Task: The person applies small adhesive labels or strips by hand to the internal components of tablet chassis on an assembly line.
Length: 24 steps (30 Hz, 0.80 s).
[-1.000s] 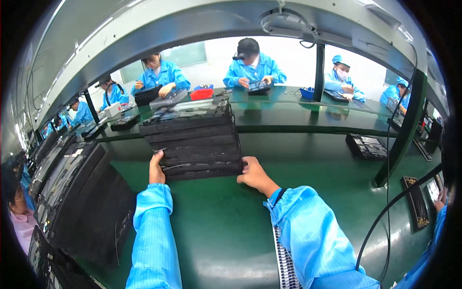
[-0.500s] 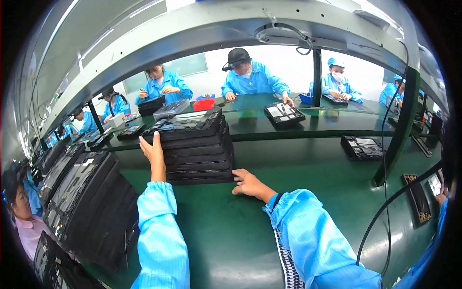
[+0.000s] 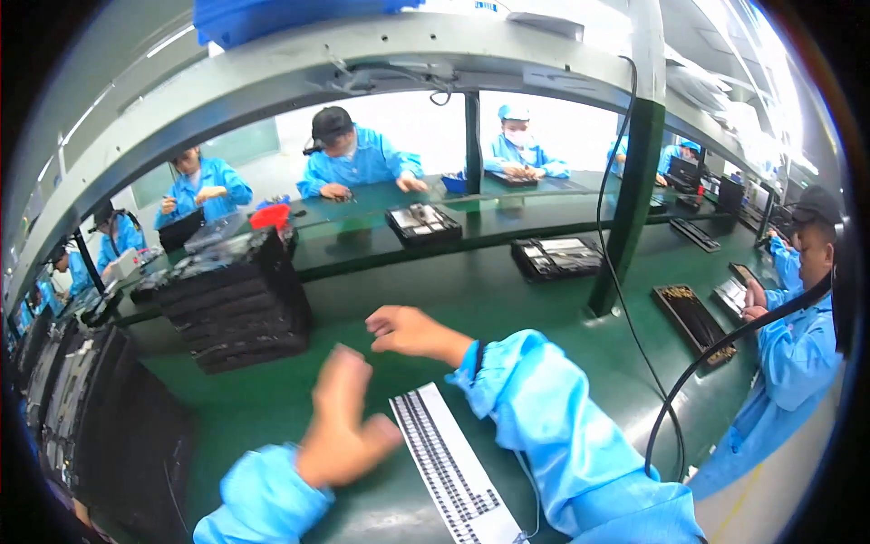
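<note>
The left hand (image 3: 340, 426) is blurred, fingers up and empty, while the right hand (image 3: 408, 331) reaches forward, fingers loosely curled, in blue sleeves.

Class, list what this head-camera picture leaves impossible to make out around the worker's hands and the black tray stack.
- Left hand: motion-blurred, so the finger pose is unreadable.
- Right hand: fingertips smeared; whether they pinch anything is unclear.
- Black tray stack: contents too dark and small.
- White strip with dark rows: cut off by the lower edge.

Green workbench (image 3: 507, 299), grey overhead frame (image 3: 272, 86), green post (image 3: 625, 208) (cable alongside), bright windows behind.
</note>
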Motion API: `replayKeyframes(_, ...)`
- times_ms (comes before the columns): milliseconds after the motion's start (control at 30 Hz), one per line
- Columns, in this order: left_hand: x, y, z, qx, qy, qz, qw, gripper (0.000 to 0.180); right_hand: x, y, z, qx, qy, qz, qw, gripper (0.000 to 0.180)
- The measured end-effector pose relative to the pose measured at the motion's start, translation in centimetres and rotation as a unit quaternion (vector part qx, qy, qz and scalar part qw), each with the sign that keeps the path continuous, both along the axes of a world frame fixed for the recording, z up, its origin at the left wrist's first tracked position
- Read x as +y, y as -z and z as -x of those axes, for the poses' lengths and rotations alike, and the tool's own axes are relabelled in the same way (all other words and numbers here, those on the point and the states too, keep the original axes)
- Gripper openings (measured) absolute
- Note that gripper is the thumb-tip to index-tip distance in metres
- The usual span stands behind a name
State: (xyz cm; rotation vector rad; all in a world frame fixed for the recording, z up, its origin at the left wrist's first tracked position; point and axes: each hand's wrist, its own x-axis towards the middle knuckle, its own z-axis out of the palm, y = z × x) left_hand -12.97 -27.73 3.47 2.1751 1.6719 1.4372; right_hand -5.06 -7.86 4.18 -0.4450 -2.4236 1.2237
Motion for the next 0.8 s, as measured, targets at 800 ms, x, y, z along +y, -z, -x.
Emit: replayKeyframes(800,14.5,-2.8,-6.9,0.197,0.164,0.172,0.951,0.033,22.2,5.2,-23.1,-0.208,0.602,-0.349,0.687,0.04)
